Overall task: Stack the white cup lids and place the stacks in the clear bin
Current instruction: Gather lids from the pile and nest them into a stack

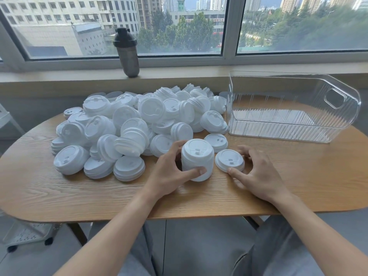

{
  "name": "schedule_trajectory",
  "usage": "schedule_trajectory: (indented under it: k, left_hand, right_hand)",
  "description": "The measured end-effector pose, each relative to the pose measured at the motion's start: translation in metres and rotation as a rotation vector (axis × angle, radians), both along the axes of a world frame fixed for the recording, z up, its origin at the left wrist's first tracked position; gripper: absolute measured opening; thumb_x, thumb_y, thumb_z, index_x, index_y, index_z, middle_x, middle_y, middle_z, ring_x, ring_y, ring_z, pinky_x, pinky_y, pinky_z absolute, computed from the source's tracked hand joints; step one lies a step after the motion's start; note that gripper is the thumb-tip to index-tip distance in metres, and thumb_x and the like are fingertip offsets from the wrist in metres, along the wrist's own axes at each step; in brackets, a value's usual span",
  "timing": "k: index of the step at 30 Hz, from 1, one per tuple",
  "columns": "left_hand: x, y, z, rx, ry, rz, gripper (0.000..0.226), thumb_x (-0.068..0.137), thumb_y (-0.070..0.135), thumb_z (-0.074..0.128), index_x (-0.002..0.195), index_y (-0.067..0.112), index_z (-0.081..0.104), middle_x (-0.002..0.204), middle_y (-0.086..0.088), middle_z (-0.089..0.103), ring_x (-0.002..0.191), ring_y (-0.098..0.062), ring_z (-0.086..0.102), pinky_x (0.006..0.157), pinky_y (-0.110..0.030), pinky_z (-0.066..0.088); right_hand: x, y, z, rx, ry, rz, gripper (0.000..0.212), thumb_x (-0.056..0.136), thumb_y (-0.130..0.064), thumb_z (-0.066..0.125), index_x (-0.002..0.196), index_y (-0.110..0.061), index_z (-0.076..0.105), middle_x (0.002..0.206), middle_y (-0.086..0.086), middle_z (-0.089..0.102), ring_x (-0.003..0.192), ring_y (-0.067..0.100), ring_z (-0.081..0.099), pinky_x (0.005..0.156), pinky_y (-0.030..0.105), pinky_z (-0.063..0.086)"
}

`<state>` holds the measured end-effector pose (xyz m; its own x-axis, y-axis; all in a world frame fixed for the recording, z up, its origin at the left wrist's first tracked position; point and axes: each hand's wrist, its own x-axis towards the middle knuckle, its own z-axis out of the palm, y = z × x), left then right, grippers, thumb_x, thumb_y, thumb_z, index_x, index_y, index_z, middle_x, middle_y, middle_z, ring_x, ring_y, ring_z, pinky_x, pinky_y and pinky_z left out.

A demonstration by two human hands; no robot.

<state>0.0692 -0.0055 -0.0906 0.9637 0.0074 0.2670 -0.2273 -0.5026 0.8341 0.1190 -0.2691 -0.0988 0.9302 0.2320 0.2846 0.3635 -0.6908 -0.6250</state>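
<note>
White stack [197, 159] stood near the table's [59, 188] front edge, left hand [169, 172] curled round it. Right hand [258, 176] pinched a single lid [229, 160] lying just beside the stack. Best bet: lift the lid level, centre it over the stack, press down to nest. Counts: one stack, one bin [294, 108] at the right back with nothing in it, loose pile [135, 124] too many to count.

Upright white lid stack [197, 159] beside loose lid [229, 160]
</note>
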Motion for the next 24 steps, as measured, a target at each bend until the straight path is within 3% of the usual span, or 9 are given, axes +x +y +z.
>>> schedule_trajectory:
  k: [3,7,12,21,24]
  left_hand:
    - [0.000,0.000,0.000,-0.006,0.000,-0.002,0.080,0.072,0.037,0.093,0.140,0.030,0.051,0.119,0.021,0.069,0.112,0.010,0.061,0.090,-0.006,0.044]
    - [0.001,0.000,0.000,-0.021,0.001,-0.002,0.079,0.071,0.036,0.094,0.139,0.029,0.052,0.117,0.020,0.070,0.110,0.007,0.062,0.090,-0.008,0.045]
    - [0.000,-0.001,0.001,-0.023,-0.007,-0.009,0.078,0.072,0.034,0.094,0.138,0.029,0.053,0.117,0.020,0.070,0.110,0.006,0.063,0.089,-0.008,0.046]
    - [-0.002,-0.002,0.003,-0.043,-0.035,-0.024,0.074,0.073,0.032,0.094,0.135,0.027,0.055,0.112,0.019,0.072,0.105,0.004,0.066,0.087,-0.011,0.049]
    - [-0.001,-0.002,0.003,-0.052,-0.039,-0.027,0.075,0.072,0.032,0.094,0.136,0.026,0.055,0.114,0.018,0.072,0.105,0.004,0.066,0.086,-0.010,0.048]
  right_hand:
    - [0.001,-0.001,0.001,0.078,0.011,-0.013,0.068,0.074,-0.043,0.085,0.133,-0.025,0.057,0.116,-0.014,0.058,0.111,0.009,0.051,0.087,0.017,0.040]
    - [-0.002,0.003,0.013,0.269,-0.037,-0.015,0.060,0.071,-0.057,0.083,0.122,-0.034,0.061,0.117,-0.016,0.062,0.110,0.004,0.057,0.095,0.025,0.046]
    - [-0.011,0.029,0.031,0.410,-0.033,0.070,0.066,0.066,-0.063,0.078,0.122,-0.033,0.062,0.118,-0.015,0.066,0.111,0.003,0.060,0.097,0.019,0.043]
    - [-0.010,0.066,0.040,0.265,0.013,0.210,0.066,0.073,-0.042,0.088,0.132,-0.028,0.061,0.125,-0.019,0.057,0.112,-0.005,0.055,0.095,0.012,0.042]
    - [-0.010,0.067,0.040,0.246,0.014,0.204,0.066,0.074,-0.042,0.088,0.133,-0.026,0.061,0.126,-0.017,0.056,0.114,-0.003,0.055,0.098,0.018,0.046]
